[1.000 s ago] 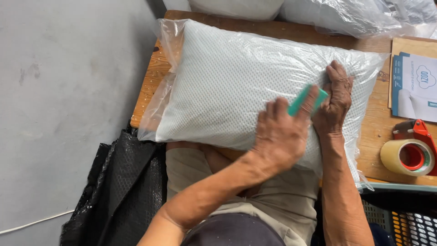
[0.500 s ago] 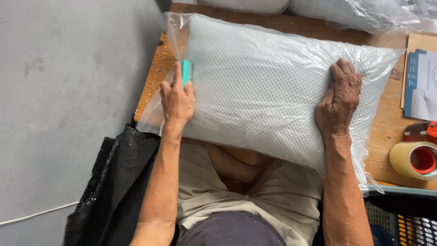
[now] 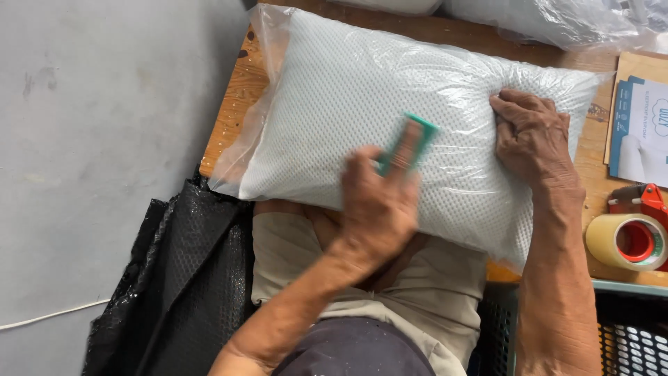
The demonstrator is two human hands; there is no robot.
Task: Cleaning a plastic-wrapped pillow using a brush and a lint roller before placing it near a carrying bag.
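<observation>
Bagged white pillow (image 3: 417,118) on wooden table (image 3: 233,97): right hand (image 3: 532,136) pressed flat, fingers together, steadying it; left hand (image 3: 379,205) pinching green scraper (image 3: 410,143) against the plastic.

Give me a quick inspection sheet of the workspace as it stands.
Surface: wooden table, mostly covered.
Job's things: white pillow in a clear plastic bag; green card pressed on it.
Clutter: tape dispenser, leaflets, more bagged goods behind.
Hands: left hand holds the card; right hand lies flat on the pillow.
Cables: white cord on the floor.
Surroundings: grey floor, black bag, black crate.
</observation>
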